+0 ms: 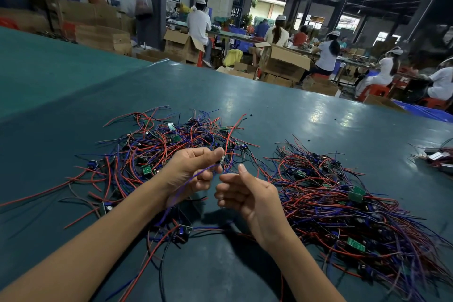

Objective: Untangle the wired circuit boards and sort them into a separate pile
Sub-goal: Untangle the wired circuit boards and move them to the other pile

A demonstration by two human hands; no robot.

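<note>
1 wired board [222, 160] is pinched in the left hand [193, 174] above the tangled heap [152, 147]. The right hand [247, 193] is held loosely curled and empty. Its wires are likely to be drawn free next, toward the sorted pile [343, 206].

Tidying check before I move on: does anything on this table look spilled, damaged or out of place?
Nothing looks damaged. Only oddity: a few small black bits lie loose on the table, beyond the tangled pile. The left hand pinches one board above it.
</note>
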